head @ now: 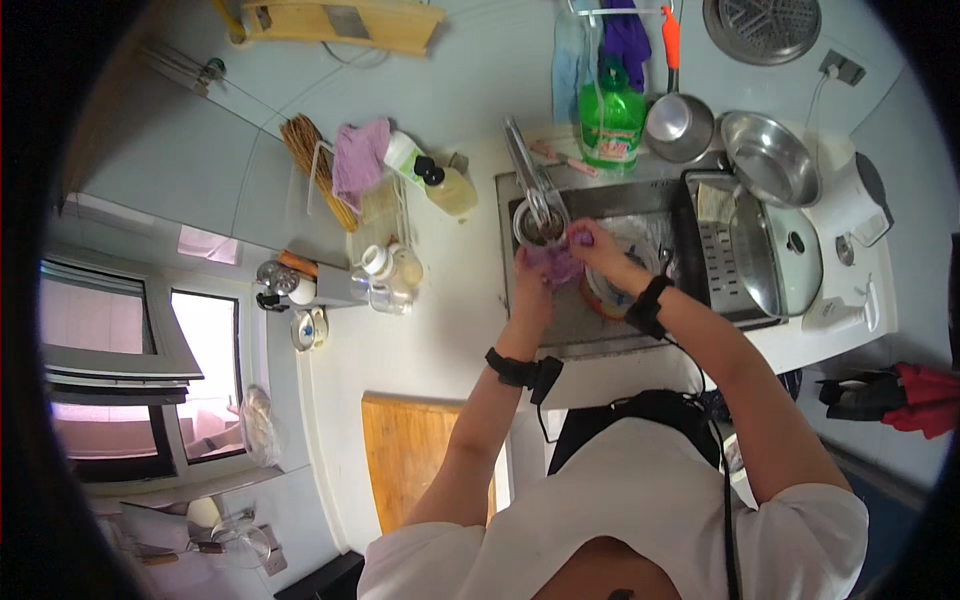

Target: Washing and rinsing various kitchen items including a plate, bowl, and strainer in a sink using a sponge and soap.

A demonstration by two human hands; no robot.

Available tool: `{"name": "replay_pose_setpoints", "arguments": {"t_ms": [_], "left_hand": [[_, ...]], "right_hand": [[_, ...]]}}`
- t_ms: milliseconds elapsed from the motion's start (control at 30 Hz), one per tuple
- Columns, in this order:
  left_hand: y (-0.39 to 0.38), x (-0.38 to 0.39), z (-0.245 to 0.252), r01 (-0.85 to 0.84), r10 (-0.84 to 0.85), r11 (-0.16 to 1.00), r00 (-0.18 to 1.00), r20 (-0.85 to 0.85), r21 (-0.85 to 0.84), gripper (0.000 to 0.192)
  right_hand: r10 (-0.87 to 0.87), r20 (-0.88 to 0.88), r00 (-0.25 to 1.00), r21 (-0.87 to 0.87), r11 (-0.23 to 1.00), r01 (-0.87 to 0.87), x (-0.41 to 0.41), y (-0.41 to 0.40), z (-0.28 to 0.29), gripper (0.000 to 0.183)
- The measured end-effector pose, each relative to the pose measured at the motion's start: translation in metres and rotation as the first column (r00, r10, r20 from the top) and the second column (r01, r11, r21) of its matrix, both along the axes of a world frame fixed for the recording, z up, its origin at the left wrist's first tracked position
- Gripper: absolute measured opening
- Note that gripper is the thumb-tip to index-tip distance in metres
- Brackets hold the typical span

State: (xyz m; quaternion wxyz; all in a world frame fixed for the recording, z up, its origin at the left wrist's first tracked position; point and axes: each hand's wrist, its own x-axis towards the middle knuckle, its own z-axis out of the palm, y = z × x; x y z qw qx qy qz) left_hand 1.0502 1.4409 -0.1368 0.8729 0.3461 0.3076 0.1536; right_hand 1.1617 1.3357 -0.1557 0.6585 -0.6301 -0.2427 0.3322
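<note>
Over the left part of a steel sink [525, 346], a purple cloth [556, 264] is bunched between both hands. My left hand [534, 279] grips its left side; my right hand [598, 247] pinches its upper right part near a fold. A round white-rimmed container [529, 234] sits just above the cloth, below the metal faucet [534, 176]. Right of the cloth lies a clear bowl [626, 225] in the sink, partly covered by my right hand and wrist. Something orange-red shows under the bowl's lower edge. Whether water runs is not plain.
Behind the sink stand a green detergent bottle [611, 124] and a steel saucepan [679, 129]. A steel bowl [772, 159] and a glass lid [780, 262] rest at the right. Bottles [450, 191] and jars [390, 277] stand at the left; a wooden board [412, 457] lies nearer.
</note>
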Motion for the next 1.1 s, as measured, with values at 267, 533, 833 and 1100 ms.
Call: {"name": "replay_pose_setpoints", "arguments": {"t_ms": [267,533,833,1100], "left_hand": [[-0.02,-0.017,0.109,-0.165,0.138,0.946,0.984,0.115,0.278,0.056],[-0.015,-0.035,0.156,-0.186,0.099,0.941,0.951,0.292,0.284,0.049],[0.003,-0.016,0.038,-0.105,0.13,0.96,0.988,-0.082,0.26,0.043],[-0.016,-0.026,-0.045,0.235,-0.216,0.811,0.971,0.099,-0.536,0.043]], "right_hand": [[-0.142,0.556,0.819,-0.064,0.975,0.212,0.006,0.02,-0.017,0.038],[-0.188,0.626,0.757,-0.071,0.953,0.296,-0.011,0.037,0.001,0.03],[-0.077,0.283,0.956,-0.104,0.988,0.11,-0.02,0.017,0.008,0.036],[0.238,0.815,0.529,-0.14,0.966,-0.219,-0.049,-0.034,0.041,0.034]]}}
